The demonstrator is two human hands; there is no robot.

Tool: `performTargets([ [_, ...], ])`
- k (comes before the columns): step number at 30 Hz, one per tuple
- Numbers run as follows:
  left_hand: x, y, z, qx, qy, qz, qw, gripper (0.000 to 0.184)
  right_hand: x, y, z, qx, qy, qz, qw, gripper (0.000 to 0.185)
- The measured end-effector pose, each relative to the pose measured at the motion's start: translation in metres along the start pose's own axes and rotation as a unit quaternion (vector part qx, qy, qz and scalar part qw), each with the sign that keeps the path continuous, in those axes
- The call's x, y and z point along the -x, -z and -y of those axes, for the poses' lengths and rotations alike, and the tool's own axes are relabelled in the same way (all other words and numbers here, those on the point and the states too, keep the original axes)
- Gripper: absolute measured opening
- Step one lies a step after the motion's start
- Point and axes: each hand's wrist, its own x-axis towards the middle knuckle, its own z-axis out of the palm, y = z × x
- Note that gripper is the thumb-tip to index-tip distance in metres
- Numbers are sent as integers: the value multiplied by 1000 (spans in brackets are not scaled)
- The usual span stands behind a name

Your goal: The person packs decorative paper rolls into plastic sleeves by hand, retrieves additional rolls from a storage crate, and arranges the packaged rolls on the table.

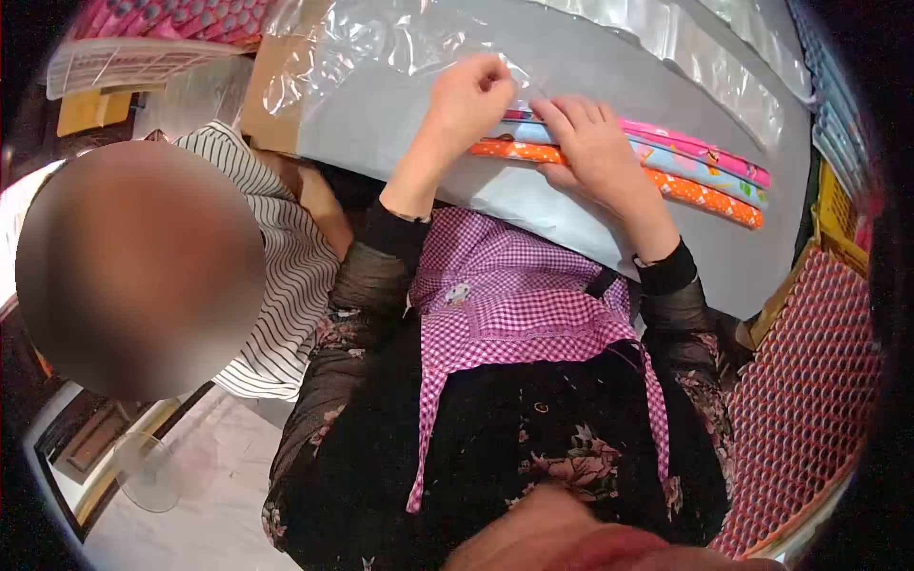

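Three groups of long, slim rods lie side by side on the grey table (pixel 371 133): a pink patterned one (pixel 705 152), a light blue patterned one (pixel 700 171) and an orange one with white spots (pixel 709 197). Across their middle my right hand (pixel 600 152) is closed, fingers over the far side and thumb at the near side. My left hand (pixel 468 100) is curled in a pinch just above their left ends. Whatever its fingertips hold, if anything, is hidden; clear film shows close by.
Clear plastic bags (pixel 400 43) lie along the table's far side, with more clear packaging (pixel 705 67) at right. Another person in a striped sleeve (pixel 276 257) sits close on my left. Packed rods (pixel 800 390) fill a box on my right. A basket (pixel 143 62) stands far left.
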Motion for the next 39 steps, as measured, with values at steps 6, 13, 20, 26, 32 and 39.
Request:
performTargets([
  [6,-3,3,7,0,-78,-166,983,8,1,-1,0,5,-5,-1,1000,70],
  [13,18,3,8,-32,-107,-169,979,8,-1,1,1,16,-4,1,1000,71],
  [20,13,14,14,-41,-66,-178,981,9,0,-2,2,14,2,-5,1000,77],
  [26,3,29,19,-61,42,-130,989,16,-2,5,3,-4,-14,15,1000,75],
  [32,9,34,33,-85,47,-103,990,19,-17,20,15,0,-33,10,999,75],
  [39,21,8,40,-98,-31,-148,984,11,-11,12,6,-1,-27,2,1000,75],
])
